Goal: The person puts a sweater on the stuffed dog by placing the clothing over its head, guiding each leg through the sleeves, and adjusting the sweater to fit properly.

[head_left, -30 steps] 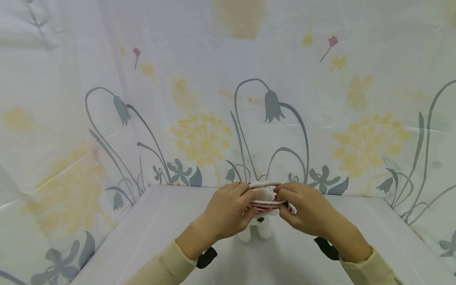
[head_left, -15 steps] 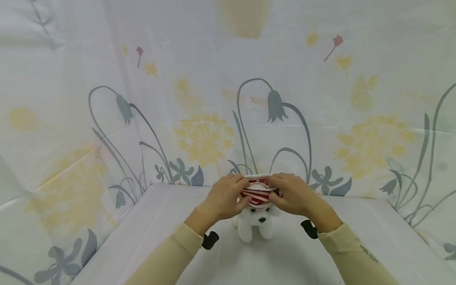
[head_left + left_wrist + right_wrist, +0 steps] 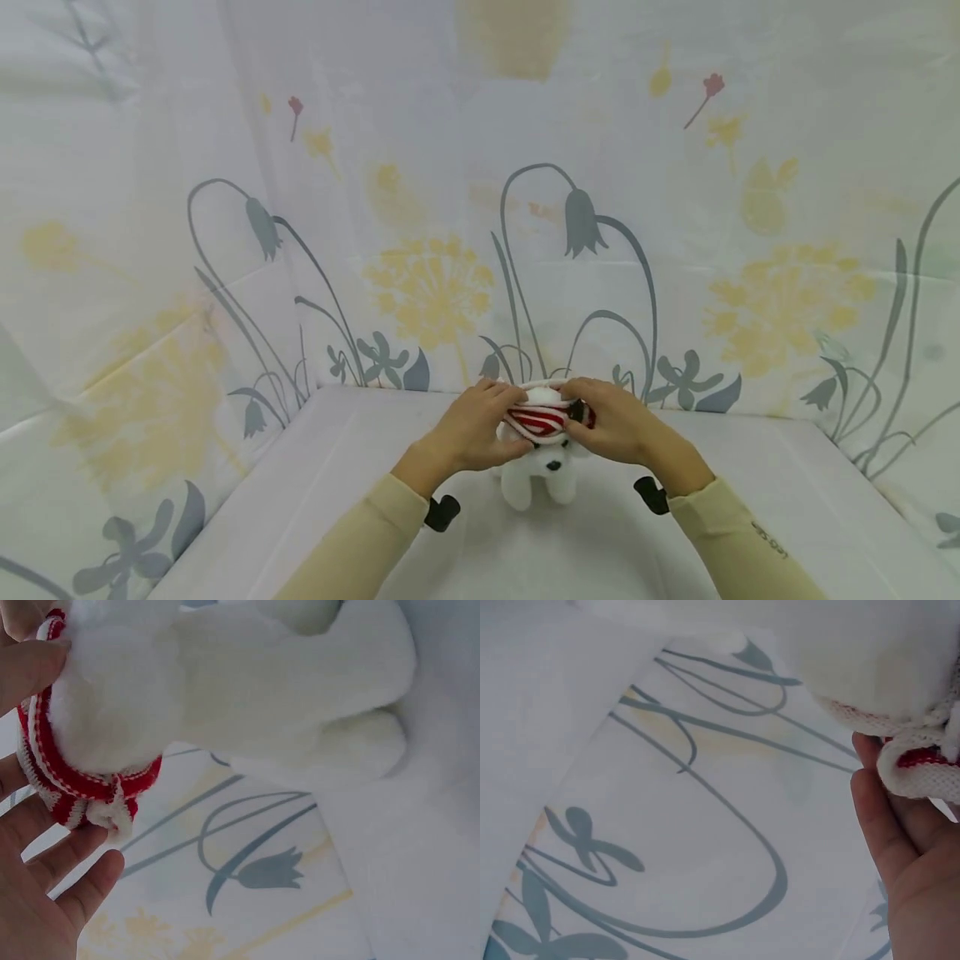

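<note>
A white plush dog (image 3: 517, 483) stands on the white surface, facing the camera, with a black nose. Around the top of its head sits a red-and-white striped knitted garment (image 3: 538, 422), whose white top shows through the opening. My left hand (image 3: 474, 427) pinches the garment at its left side; in the left wrist view the thumb (image 3: 34, 669) presses its red edge against the plush, while other fingers spread beneath. My right hand (image 3: 618, 419) grips the opposite side, thumb in front. In the right wrist view, fingers (image 3: 885, 817) lie under the white knitted rim (image 3: 919, 780).
A white cloth surface (image 3: 322, 500) stretches around the dog. Behind and at both sides rise white sheets (image 3: 435, 108) printed with grey and yellow flowers. Black wrist-worn pieces (image 3: 442, 512) hang below both wrists.
Both hands first rose and drew the garment back, uncovering the dog's face. Since then they have lowered slightly, and more of the white head shows through the garment's opening.
</note>
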`<state>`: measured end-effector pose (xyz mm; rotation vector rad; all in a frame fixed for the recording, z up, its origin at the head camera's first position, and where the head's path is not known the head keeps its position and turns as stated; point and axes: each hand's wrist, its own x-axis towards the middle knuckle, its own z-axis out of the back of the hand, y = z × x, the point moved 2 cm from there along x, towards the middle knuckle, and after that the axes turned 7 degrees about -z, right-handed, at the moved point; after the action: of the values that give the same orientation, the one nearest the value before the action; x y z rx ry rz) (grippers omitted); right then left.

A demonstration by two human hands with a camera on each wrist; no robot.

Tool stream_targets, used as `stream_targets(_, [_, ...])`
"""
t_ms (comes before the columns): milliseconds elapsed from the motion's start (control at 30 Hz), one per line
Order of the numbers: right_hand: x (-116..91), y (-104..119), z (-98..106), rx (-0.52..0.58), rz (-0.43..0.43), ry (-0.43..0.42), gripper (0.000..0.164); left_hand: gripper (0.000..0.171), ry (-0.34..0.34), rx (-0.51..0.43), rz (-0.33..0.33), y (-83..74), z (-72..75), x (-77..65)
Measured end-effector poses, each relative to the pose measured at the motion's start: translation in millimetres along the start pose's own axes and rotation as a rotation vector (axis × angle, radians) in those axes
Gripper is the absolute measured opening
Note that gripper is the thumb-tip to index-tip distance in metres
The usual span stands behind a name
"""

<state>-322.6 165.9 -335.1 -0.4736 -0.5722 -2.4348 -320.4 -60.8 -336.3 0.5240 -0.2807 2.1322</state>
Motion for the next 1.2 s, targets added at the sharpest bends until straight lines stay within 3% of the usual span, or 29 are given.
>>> stream_targets(100, [-6.2,-3.5,-4.4,0.068,-0.045,0.037,0.038,0.069,0.053,-0.07,0.045,1.3,-5.2,-3.0])
stream_targets(200, [-15.1,-8.1,-12.7,0.11,-0.091,0.063,0.061,0.081,0.07,-0.115,0.066,2.7,-13.7,-7.1])
stream_targets(300, [-22.8,-12.8,-22.2,0.149,-0.108,0.067,0.08,0.083,0.038,-0.145,0.073,3.3,-23.6,-10.3])
stream_targets(400, [-28.1,-17.1,-30.5,0.177,-0.091,0.026,0.087,0.083,-0.008,-0.176,0.084,2.1,-32.8,-12.0])
stream_targets(667, [-35.4,-22.7,-46.2,0.191,-0.058,-0.115,0.082,0.076,-0.054,-0.255,0.148,-2.3,-48.0,-16.9])
stream_targets(833, [-36.2,-22.7,-56.1,0.288,-0.043,-0.173,0.072,0.071,-0.114,-0.301,0.18,-2.9,-55.0,-21.6])
stream_targets(1033, [-40.4,-17.4,-60.8,0.358,0.038,-0.253,0.069,0.063,-0.262,-0.338,0.164,-9.6,-62.8,-26.9])
stream_targets(1200, [-42.3,-7.2,-41.5,0.416,0.047,-0.286,0.067,0.061,-0.402,-0.385,0.13,-20.7,-50.3,-24.6])
